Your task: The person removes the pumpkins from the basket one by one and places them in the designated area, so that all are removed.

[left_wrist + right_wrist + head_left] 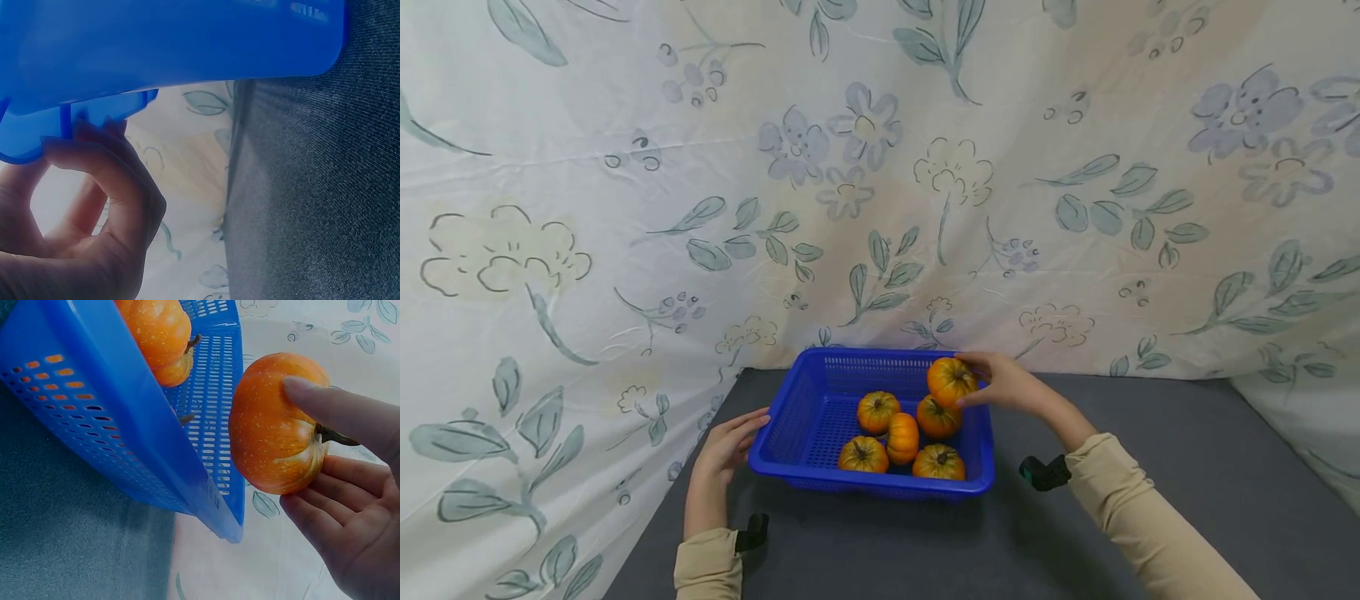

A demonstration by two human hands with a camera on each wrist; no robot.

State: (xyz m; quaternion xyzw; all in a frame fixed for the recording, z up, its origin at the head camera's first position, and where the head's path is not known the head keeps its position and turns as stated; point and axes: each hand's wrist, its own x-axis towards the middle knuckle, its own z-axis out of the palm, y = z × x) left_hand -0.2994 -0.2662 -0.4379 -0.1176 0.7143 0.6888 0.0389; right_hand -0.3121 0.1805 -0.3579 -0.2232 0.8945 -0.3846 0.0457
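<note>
My right hand [1017,385] holds a small orange pumpkin [951,380] over the right side of a blue plastic basket [868,481]. In the right wrist view the thumb lies on the pumpkin's [272,425] upper side and the fingers support it from below; its stem points toward the palm. Several more pumpkins, one of them a pumpkin [878,412] near the middle, sit in the basket's right half. At the basket's left side my left hand [721,454] grips the rim, and the left wrist view shows curled fingers [128,203] reaching up under that edge.
The basket stands on a dark grey tabletop [880,550]. A floral cloth [865,275] hangs behind the table and along its left side. Dark wrist devices show below both hands, such as the right wrist device [1045,473].
</note>
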